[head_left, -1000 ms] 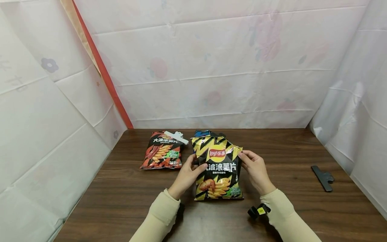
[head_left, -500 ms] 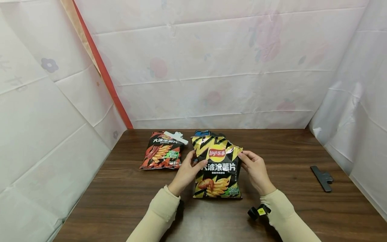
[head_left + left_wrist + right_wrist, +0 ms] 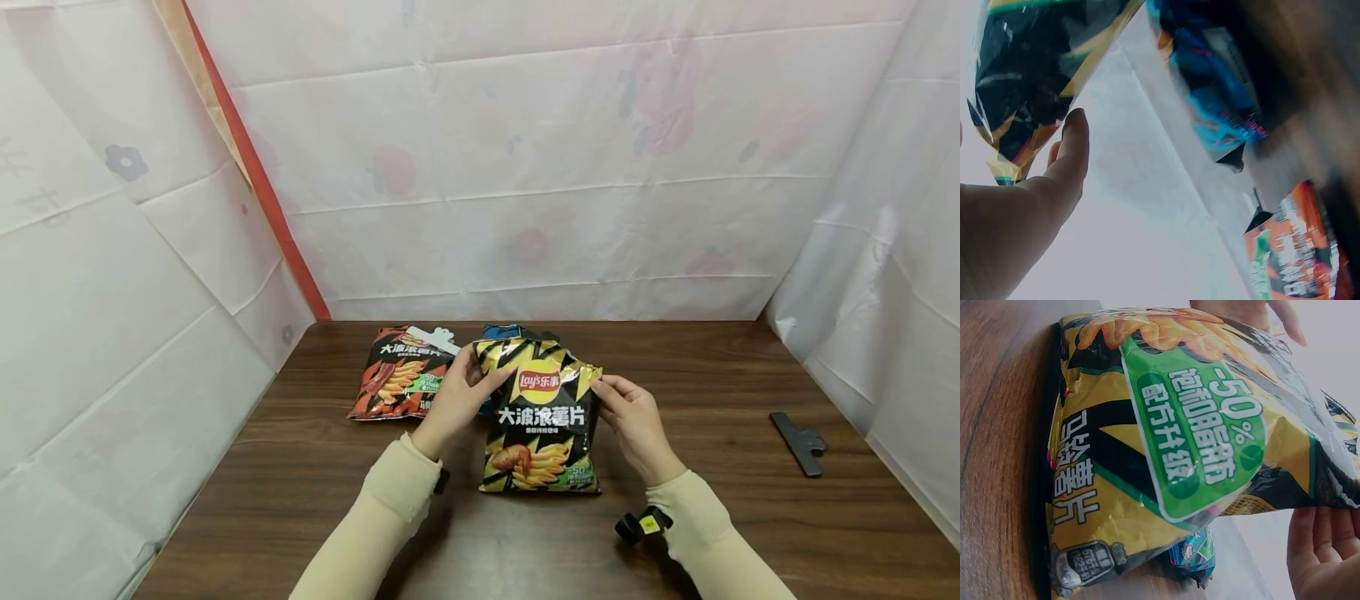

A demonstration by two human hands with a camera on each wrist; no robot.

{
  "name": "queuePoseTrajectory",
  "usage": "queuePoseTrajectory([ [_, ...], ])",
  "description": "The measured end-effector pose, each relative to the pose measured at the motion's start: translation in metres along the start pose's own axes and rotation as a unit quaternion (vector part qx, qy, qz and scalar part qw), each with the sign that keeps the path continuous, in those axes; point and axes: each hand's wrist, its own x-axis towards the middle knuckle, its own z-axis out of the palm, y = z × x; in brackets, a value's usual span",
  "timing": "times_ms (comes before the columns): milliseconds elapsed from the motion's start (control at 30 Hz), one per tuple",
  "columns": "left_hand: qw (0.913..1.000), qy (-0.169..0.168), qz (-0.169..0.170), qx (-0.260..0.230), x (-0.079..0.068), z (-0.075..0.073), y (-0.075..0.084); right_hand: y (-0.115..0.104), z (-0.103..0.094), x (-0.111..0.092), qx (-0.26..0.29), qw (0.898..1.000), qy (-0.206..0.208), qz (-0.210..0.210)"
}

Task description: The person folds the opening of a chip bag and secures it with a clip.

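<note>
A yellow-and-black chip bag (image 3: 543,429) is held with its printed front facing me, its lower edge at the table. My left hand (image 3: 453,400) holds it at the upper left corner, thumb in front and fingers partly hidden behind. At the upper right corner my right hand (image 3: 633,421) pinches the bag's edge between thumb and fingers. The top edge slopes down toward that right corner. In the left wrist view the left hand (image 3: 1035,206) lies along the bag's tapered corner (image 3: 1029,81). The right wrist view shows the bag's lower front (image 3: 1210,425) close up.
A red chip bag (image 3: 393,375) with a white clip (image 3: 437,338) lies at the back left. Behind the held bag is a blue chip bag (image 3: 501,332), mostly hidden. A dark grey clip (image 3: 798,444) lies on the right of the wooden table (image 3: 720,367).
My left hand has slid up the bag's left side to its upper corner. The bag has shifted slightly away from me. My right hand keeps its hold at the upper right corner.
</note>
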Motion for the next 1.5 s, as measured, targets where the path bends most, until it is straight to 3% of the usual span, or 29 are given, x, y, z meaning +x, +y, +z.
queuePoseTrajectory([
  [133,0.9999,0.009,0.008,0.000,0.006,-0.004,0.007,-0.001,0.000,-0.001,0.005,1.000,-0.004,0.002],
  [300,0.9991,0.013,0.015,0.038,0.011,-0.009,0.020,0.001,0.002,-0.001,0.000,1.000,-0.006,0.006],
  [500,0.9959,0.014,0.037,0.081,0.020,-0.011,0.020,0.003,0.004,-0.001,-0.010,1.000,-0.006,0.004],
  [600,0.9942,-0.001,0.043,0.099,0.023,-0.011,0.025,0.003,0.004,-0.002,-0.007,1.000,-0.007,0.001],
  [933,0.9716,-0.064,0.034,0.225,0.037,-0.013,0.050,0.002,0.004,-0.003,0.002,1.000,-0.011,-0.006],
  [1133,0.9623,-0.071,0.054,0.257,0.040,-0.006,0.060,0.003,0.005,-0.003,0.002,1.000,-0.012,-0.007],
  [1333,0.9595,-0.083,0.053,0.264,0.042,0.004,0.067,0.004,0.005,-0.002,0.001,1.000,-0.013,-0.007],
  [1500,0.9518,-0.102,0.053,0.284,0.044,0.012,0.069,0.004,0.005,-0.003,0.003,1.000,-0.016,-0.013],
])
